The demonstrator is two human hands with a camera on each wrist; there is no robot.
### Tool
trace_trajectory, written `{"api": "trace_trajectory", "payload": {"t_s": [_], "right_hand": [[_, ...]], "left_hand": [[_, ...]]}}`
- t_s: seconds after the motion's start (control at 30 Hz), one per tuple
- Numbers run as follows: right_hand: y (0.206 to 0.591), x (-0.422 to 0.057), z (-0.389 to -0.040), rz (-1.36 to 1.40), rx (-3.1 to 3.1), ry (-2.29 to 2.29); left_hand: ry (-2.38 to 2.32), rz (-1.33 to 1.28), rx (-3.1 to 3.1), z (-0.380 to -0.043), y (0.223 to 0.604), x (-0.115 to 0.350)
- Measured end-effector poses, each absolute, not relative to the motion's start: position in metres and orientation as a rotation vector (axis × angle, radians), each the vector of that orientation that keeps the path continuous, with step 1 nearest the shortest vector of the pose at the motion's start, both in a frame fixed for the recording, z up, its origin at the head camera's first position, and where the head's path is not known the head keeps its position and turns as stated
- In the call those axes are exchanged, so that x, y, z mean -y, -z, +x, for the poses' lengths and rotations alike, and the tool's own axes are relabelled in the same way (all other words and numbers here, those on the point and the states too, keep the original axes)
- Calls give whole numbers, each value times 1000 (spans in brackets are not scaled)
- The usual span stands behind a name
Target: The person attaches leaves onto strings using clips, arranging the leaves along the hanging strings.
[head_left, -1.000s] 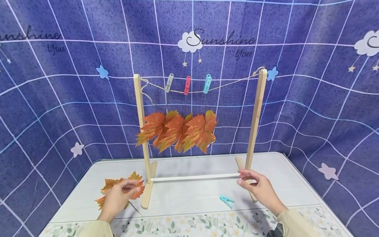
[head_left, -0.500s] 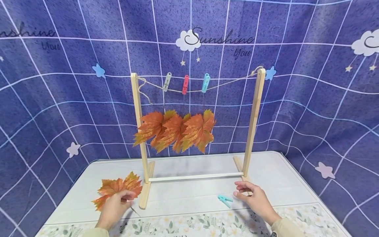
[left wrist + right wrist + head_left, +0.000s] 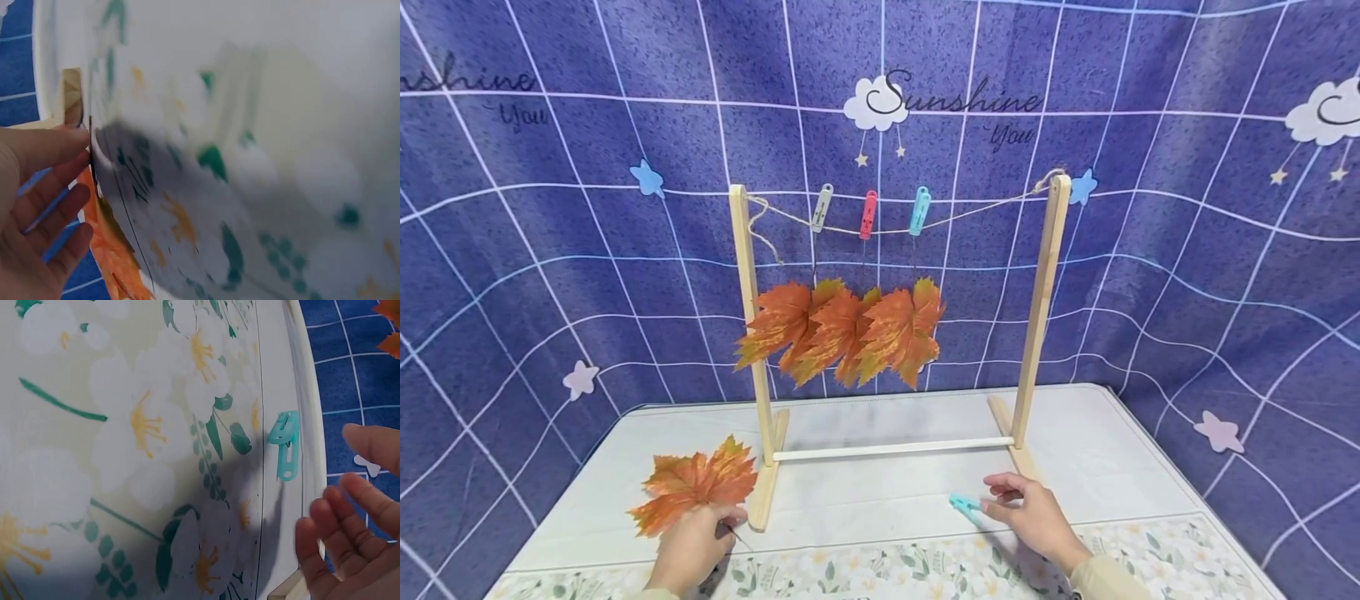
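At the left of the table lies an orange-and-yellow artificial maple leaf (image 3: 696, 483). My left hand (image 3: 691, 546) pinches its thin dark stem between thumb and forefinger, as the left wrist view shows at the stem (image 3: 92, 147). A turquoise clothespin (image 3: 962, 503) lies on the table right of centre. My right hand (image 3: 1033, 518) hovers just beside it, fingers spread and thumb apart, partly overlapping the clothespin in the head view. In the right wrist view the clothespin (image 3: 287, 447) shows whole, apart from the fingertips (image 3: 309, 531).
A wooden frame (image 3: 1041, 317) stands behind my hands, with a white crossbar (image 3: 895, 448) low down and a sagging twine (image 3: 985, 212) above. Grey (image 3: 822, 208), red (image 3: 868, 215) and turquoise (image 3: 920, 211) clothespins on the twine hold three hanging maple leaves (image 3: 842, 333).
My right hand has let go of the frame's right base and come down toward the turquoise clothespin. My left hand has drawn back a little, toward the leaf's stem.
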State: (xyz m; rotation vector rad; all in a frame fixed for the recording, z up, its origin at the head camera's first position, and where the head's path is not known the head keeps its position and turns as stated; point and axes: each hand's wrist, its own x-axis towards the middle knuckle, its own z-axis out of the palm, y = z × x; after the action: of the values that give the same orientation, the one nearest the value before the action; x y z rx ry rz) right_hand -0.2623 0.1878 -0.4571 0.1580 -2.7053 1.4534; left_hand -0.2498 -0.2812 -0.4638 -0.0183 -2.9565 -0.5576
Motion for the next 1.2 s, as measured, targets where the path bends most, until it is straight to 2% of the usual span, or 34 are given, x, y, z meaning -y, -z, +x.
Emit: {"api": "trace_trajectory", "payload": {"t_s": [0.4,1.0,1.2], "right_hand": [[464,-180,-264,146,2853,-1402],[458,-169,-267,196,3045,-1014],[457,-167,-268,205,3078,-927]], "left_hand": [[335,-130,2977,-248,465,282],[154,-292,2942,-249,462,281],[357,-213,3005,-251,464,283]]}}
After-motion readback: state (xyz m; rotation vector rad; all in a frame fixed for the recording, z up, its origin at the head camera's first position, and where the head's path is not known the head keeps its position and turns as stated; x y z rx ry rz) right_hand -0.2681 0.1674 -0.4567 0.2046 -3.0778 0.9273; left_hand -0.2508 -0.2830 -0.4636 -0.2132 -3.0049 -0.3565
